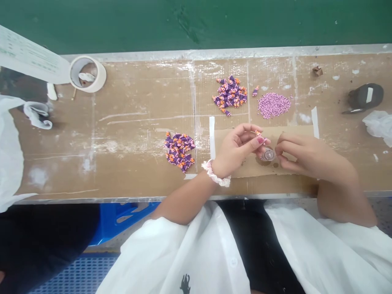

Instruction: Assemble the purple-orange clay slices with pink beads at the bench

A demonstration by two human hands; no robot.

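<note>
Over a brown cardboard sheet [223, 141], my left hand [240, 147] pinches a small purple, orange and pink figurine [258, 133] between thumb and fingers. A small clear round container [268, 154] stands just beneath its fingertips. My right hand [301, 155] is right of the container, thumb and fingertips drawn together. Whatever sits between those fingertips is too small to make out. Beyond my hands lie a heap of similar figurines [230, 96], one single figurine [255, 91] and a pile of tiny pink-purple pieces [274, 105]. Another figurine heap [179, 151] lies left of my left wrist.
A roll of tape [101, 75] stands at the far left beside a white printed box [33, 57]. On the right are a black rounded object [366, 98] and a crumpled plastic bag [379, 126]. White tape strips [212, 136] edge the cardboard sheet.
</note>
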